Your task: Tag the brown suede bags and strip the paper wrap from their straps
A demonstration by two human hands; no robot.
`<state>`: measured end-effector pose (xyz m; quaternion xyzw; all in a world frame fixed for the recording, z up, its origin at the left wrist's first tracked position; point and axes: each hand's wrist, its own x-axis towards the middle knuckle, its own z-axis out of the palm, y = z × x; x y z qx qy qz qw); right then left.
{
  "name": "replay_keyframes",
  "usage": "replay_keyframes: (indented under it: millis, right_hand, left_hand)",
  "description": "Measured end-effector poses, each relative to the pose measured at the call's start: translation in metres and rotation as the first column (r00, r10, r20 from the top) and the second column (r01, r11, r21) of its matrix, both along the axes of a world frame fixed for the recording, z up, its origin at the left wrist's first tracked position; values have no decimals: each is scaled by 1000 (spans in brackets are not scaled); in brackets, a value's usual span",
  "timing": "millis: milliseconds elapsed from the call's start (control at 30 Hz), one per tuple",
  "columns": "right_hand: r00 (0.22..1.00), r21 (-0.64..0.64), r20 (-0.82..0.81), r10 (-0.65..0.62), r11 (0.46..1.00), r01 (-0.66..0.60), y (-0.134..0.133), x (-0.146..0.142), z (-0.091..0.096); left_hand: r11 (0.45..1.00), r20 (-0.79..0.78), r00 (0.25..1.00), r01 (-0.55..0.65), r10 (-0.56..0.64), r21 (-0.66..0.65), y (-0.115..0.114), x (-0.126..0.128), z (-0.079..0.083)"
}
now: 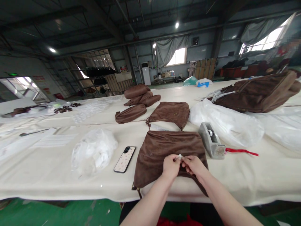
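Roof (150,15) left in gloom across top; window (177,57) at upper centre washed out by glare; tabletop (54,185) below brightly lit. Side edges stretched; upper-right patch pixelated.

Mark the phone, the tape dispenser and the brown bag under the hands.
Phone (125,160), head view, middle of its patterned back.
Tape dispenser (209,144), head view, side of its grey body.
Brown bag (162,146), head view, its broad upper side.

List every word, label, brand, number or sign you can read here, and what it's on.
No text can be read.
Green sign at far left: too small.
Wall notices near it: too blurred.
White sheets on the table: nothing legible.
Tape dispenser: no lettering made out.
White piece at the fingers: too small.
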<state>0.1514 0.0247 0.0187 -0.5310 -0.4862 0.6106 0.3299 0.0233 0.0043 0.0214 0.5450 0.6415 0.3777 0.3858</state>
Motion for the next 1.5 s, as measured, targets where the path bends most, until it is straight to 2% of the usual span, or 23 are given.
replay_keyframes:
  millis: [67, 133, 267, 367, 433, 500, 567, 600, 700, 767, 833, 933, 1033, 1100, 1133, 1167, 1200, 1267, 1300, 1333, 1367, 1400, 1500]
  right_hand:
    - [999, 3, -25, -38, 999, 38, -1, 0, -1]
    - [996, 4, -56, -63, 998, 64, -3, 1, -1]
    - [991, -2, -109, -75, 997, 76, -5, 3, 2]
    - [989, -5, -134, -68, 998, 68, -6, 5, 4]
    - [984, -7, -166, -58, 998, 58, -8, 6, 5]
    - [981, -3, -189, -51, 999, 52, -10, 6, 6]
    - [980, 11, -192, -51, 998, 54, -12, 6, 7]
    - [981, 19, -190, -49, 998, 54, -12, 6, 8]
    - [982, 34, -181, -44, 998, 51, -12, 6, 7]
    - [988, 37, -150, -47, 998, 53, -10, 5, 5]
    - [993, 52, -108, -51, 997, 57, -8, 3, 1]
    - [998, 95, -50, -37, 995, 42, -9, -2, -5]
    - [995, 120, 7, 100, 988, -100, -11, 0, -3]
    - [984, 166, 89, 152, 972, -165, -10, 12, 3]
    - [985, 221, 144, 96, 967, -127, -7, 24, 8]
    - [980, 306, 199, -24, 951, -39, -2, 38, 14]
    - [951, 412, 239, -196, 907, 84, 4, 56, 20]
    - [805, 616, 257, -535, 732, 290, 21, 96, 30]
    - [716, 681, 261, -648, 649, 339, 32, 116, 33]
    - [650, 706, 283, -706, 612, 357, 42, 135, 34]
    - [619, 692, 317, -718, 622, 367, 51, 151, 34]
    - [618, 657, 351, -704, 655, 373, 60, 163, 32]
    - [708, 527, 377, -597, 767, 366, 75, 180, 20]
  left_hand:
    - [990, -182, 983, 49, -25, 131, -7, 0, 6]
    - [960, -405, 914, 116, -3, 255, -16, 0, 10]
    - [872, -766, 638, 333, 73, 360, -26, -2, 6]
    - [816, -878, 459, 451, 134, 361, -27, -7, 0]
    - [793, -901, 400, 489, 166, 363, -27, -10, -4]
    - [782, -907, 382, 506, 175, 364, -29, -10, -5]
    - [789, -889, 427, 483, 165, 379, -31, -8, -5]
    - [798, -861, 485, 454, 151, 396, -32, -6, -4]
    - [856, -643, 761, 272, 88, 440, -32, -1, 2]
    - [923, -422, 906, 124, 44, 363, -27, 0, 6]
    - [971, -242, 970, 59, -2, 230, -19, 0, 6]
    - [993, -52, 996, 79, -75, 93, -8, -3, 0]
    - [998, 137, 989, 60, -56, -31, -1, -5, -7]
    - [993, 225, 974, 48, -23, -108, 1, -5, -11]
    - [989, 249, 968, 47, -11, -138, 2, -6, -13]
    - [986, 263, 965, 48, -5, -158, 3, -6, -15]
    - [985, 270, 963, 49, -3, -167, 4, -6, -16]
    - [984, 270, 963, 56, -9, -166, 5, -6, -20]
    - [985, 265, 964, 59, -14, -159, 5, -7, -22]
    - [987, 258, 966, 59, -18, -151, 5, -7, -23]
    - [988, 250, 968, 60, -22, -145, 5, -7, -24]
    - [988, 244, 969, 61, -25, -142, 5, -7, -25]
    - [989, 241, 970, 69, -35, -131, 4, -7, -25]
